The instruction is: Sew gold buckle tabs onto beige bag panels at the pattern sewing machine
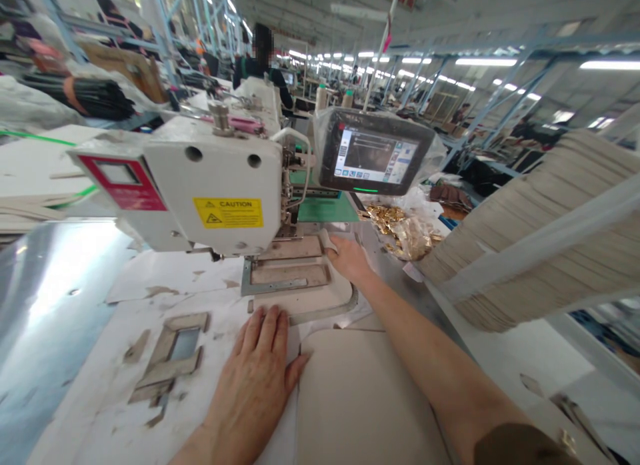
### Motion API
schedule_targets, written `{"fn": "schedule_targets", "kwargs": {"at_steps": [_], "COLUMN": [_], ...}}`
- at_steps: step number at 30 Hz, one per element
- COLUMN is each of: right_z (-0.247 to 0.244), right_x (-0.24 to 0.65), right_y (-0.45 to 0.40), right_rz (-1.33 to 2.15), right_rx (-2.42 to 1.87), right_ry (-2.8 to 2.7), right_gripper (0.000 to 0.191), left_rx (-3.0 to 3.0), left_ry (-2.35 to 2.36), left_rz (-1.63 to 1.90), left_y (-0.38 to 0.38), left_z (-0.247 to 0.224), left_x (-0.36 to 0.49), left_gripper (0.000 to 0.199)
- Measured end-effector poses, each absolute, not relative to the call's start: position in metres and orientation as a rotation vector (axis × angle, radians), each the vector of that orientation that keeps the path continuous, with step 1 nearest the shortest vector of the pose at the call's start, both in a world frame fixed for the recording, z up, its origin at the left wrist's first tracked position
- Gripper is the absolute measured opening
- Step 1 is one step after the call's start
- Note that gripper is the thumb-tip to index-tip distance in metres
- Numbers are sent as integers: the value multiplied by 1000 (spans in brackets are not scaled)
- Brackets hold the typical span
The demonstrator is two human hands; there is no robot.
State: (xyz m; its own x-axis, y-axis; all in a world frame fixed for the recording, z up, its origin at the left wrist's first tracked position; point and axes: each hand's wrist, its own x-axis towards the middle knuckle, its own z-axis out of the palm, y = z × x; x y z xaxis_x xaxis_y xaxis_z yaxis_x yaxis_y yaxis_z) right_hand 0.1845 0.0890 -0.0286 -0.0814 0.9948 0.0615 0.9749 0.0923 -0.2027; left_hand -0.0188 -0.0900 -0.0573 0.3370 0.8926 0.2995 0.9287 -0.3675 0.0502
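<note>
My left hand (265, 365) lies flat with its fingers stretched out, fingertips at the near edge of a beige panel (305, 302) under the sewing machine head (210, 185). My right hand (349, 258) reaches to the panel's far right side, its thumb and fingers closed on the raised edge there; part of the grip is hidden. A metal clamp frame (246, 278) with rectangular openings rests on the panel. Beside my left thumb lies a second beige panel (365, 392) with rounded corners, partly beneath my right forearm.
Left of my hand is a cut beige frame-shaped scrap (173, 365) on white sheeting. A control screen (377, 152) stands behind the machine. Gold-coloured pieces in plastic (395, 225) lie beyond my right hand. At right leans a tied beige stack (540, 218). A person (263, 65) sits further back.
</note>
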Motion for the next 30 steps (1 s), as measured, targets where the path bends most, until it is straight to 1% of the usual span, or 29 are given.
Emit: {"fn": "schedule_targets", "kwargs": {"at_steps": [4,5,8,9,10,12,14,17,20,22,27,30], "right_z": [-29,-28,-21,-18,-15,-13,-15,-23,-27,-28,-28,-27], "right_x": [179,180,194,201,210,226,239,245,242,240,239,239], "right_y": [89,90,88,83,76,54,26,-13,-35,-40,-40,-43], "right_rz": [173,198,210,188,165,156,212,247,214,206,218,210], "right_rx": [-2000,-1991,-1929,-1891,-1844,-1724,-1584,-1468,-1506,-1529,-1548,-1531], "right_ry": [-2162,-2146,-2060,-2043,-2050,-2158,-2337,-2495,-2548,-2564,-2534,-2561], "right_gripper": [28,31,47,48,46,34,30,32,39,41,40,43], "left_rx": [-2499,-2513,-2543,-2552,-2563,-2592,-2619,-2628,-2644,-2658,-2634,-2620], "left_ry": [-1690,-1675,-1608,-1582,-1560,-1532,-1528,-1550,-1566,-1584,-1616,-1654], "left_rz": [-431,-438,-448,-447,-444,-434,-431,-429,-412,-395,-377,-501], "left_y": [-87,-86,-82,-81,-80,-79,-77,-72,-68,-67,-67,-68], "left_z": [-58,-58,-61,-62,-64,-66,-67,-63,-56,-50,-46,-48], "left_x": [-21,-22,-27,-29,-30,-32,-32,-30,-28,-27,-26,-25], "left_gripper": [63,63,59,58,57,56,55,53,49,46,45,44]}}
